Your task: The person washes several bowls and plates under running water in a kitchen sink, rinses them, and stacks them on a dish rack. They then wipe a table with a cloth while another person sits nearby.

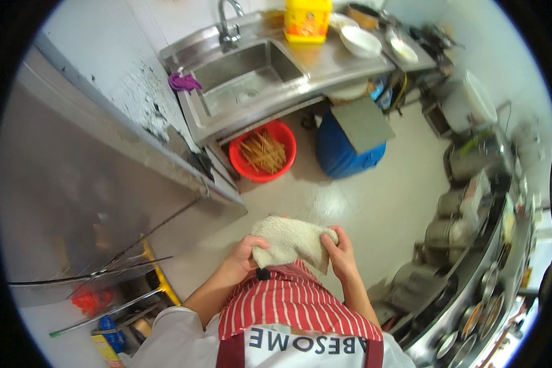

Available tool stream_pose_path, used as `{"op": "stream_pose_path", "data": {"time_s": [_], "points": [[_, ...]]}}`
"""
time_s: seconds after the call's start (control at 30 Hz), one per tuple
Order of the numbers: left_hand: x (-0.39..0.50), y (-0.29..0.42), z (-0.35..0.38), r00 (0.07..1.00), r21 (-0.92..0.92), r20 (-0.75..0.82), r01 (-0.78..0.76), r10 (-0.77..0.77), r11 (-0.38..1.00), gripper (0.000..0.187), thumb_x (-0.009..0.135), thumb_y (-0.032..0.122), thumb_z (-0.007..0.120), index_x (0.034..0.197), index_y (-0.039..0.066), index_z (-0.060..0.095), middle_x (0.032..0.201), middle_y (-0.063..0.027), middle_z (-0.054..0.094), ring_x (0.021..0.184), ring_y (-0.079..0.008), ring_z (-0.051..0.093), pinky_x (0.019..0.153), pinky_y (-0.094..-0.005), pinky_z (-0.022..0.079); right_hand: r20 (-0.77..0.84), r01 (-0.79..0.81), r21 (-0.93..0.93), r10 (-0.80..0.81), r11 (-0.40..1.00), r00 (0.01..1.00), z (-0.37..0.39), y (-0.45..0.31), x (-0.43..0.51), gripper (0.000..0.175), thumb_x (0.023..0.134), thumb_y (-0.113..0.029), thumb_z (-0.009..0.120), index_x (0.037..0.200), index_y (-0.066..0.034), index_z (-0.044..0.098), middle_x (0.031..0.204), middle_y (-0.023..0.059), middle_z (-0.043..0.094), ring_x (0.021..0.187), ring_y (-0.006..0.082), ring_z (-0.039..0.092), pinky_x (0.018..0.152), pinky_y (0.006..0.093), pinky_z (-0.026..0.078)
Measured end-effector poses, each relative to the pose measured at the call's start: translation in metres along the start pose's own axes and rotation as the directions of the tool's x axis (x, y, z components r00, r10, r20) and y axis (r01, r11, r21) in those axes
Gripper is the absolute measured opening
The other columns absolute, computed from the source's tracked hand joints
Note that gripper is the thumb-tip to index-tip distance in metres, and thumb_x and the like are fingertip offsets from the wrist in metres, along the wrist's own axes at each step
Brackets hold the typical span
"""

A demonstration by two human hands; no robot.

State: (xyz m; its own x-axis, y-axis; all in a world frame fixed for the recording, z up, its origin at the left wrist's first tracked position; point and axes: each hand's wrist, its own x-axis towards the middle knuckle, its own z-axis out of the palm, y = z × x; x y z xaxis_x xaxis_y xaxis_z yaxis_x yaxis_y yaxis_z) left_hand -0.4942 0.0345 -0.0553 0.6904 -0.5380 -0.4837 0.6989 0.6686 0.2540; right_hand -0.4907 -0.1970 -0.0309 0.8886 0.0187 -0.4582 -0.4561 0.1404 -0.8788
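Observation:
A cream terry cloth is stretched between my two hands in front of a red-and-white striped apron. My left hand grips its left end, with the thumb lying on top. On the right end, my right hand pinches a bunched corner between thumb and fingers. The cloth hangs slack in the middle and hides some of the left fingers. Both hands are above the tiled or smooth pale floor, away from the counter.
Ahead stands a steel sink with a purple cloth on its edge. Below are a red basin of brown sticks and a blue barrel under a board. A yellow tub stands on the counter. Pots and pans line the right.

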Motion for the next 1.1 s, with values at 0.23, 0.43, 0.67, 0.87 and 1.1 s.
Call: {"op": "stream_pose_path", "data": {"time_s": [0.23, 0.43, 0.67, 0.87, 1.1], "points": [[0.068, 0.072, 0.048, 0.984, -0.233, 0.147, -0.063, 0.099, 0.97, 0.043, 0.086, 0.022, 0.05, 0.118, -0.005, 0.045, 0.114, -0.0197, 0.054, 0.105, -0.0306, 0.054, 0.092, -0.0433, 0.042, 0.131, 0.061, -0.216, -0.033, 0.974, 0.991, -0.006, -0.086, 0.097, 0.023, 0.084, -0.012, 0.056, 0.103, -0.0003, 0.052, 0.09, 0.0031, 0.057, 0.075, 0.009, 0.052, 0.067, 0.024, 0.044], [0.073, 0.124, 0.036, 0.954, -0.31, -0.068, -0.3, 0.293, 0.902, 0.047, 0.086, 0.023, 0.048, 0.124, -0.005, 0.04, 0.122, -0.0206, 0.049, 0.112, -0.0306, 0.049, 0.096, -0.0433, 0.038, 0.24, 0.176, -0.341, -0.095, 0.924, 0.966, 0.018, -0.115, 0.207, 0.031, 0.083, -0.012, 0.058, 0.11, 0.0002, 0.051, 0.099, 0.005, 0.056, 0.082, 0.0131, 0.055, 0.069, 0.0255, 0.046], [0.094, 0.151, 0.032, 0.746, -0.31, -0.329, -0.665, 0.579, 0.679, 0.054, 0.086, 0.026, 0.046, 0.128, -0.005, 0.033, 0.127, -0.0194, 0.044, 0.115, -0.0319, 0.046, 0.098, -0.0424, 0.035, 0.497, 0.283, -0.415, -0.046, 0.865, 0.867, 0.073, -0.181, 0.397, 0.027, 0.082, -0.013, 0.058, 0.106, -0.0014, 0.053, 0.091, 0.0046, 0.057, 0.076, 0.0111, 0.055, 0.062, 0.0235, 0.046], [0.135, 0.19, 0.081, 0.473, -0.213, -0.529, -0.877, 0.704, 0.43, 0.057, 0.084, 0.032, 0.051, 0.127, -0.002, 0.036, 0.127, -0.0168, 0.045, 0.114, -0.0301, 0.046, 0.097, -0.0433, 0.038, 0.665, 0.53, -0.408, -0.156, 0.743, 0.731, 0.199, -0.234, 0.598, 0.041, 0.081, -0.024, 0.059, 0.115, -0.0031, 0.05, 0.097, 0.0125, 0.06, 0.082, 0.0197, 0.059, 0.071, 0.03, 0.047], [0.184, 0.248, 0.102, 0.396, -0.236, -0.614, -0.918, 0.683, 0.32, 0.05, 0.086, 0.031, 0.05, 0.125, 0.001, 0.041, 0.124, -0.0146, 0.048, 0.113, -0.0306, 0.048, 0.096, -0.0456, 0.038, 0.665, 0.74, -0.622, -0.326, 0.257, 0.672, 0.329, -0.259, 0.715, 0.05, 0.079, -0.044, 0.054, 0.103, 0.0004, 0.057, 0.097, 0.0253, 0.059, 0.095, 0.0391, 0.056, 0.082, 0.0437, 0.044]]}}
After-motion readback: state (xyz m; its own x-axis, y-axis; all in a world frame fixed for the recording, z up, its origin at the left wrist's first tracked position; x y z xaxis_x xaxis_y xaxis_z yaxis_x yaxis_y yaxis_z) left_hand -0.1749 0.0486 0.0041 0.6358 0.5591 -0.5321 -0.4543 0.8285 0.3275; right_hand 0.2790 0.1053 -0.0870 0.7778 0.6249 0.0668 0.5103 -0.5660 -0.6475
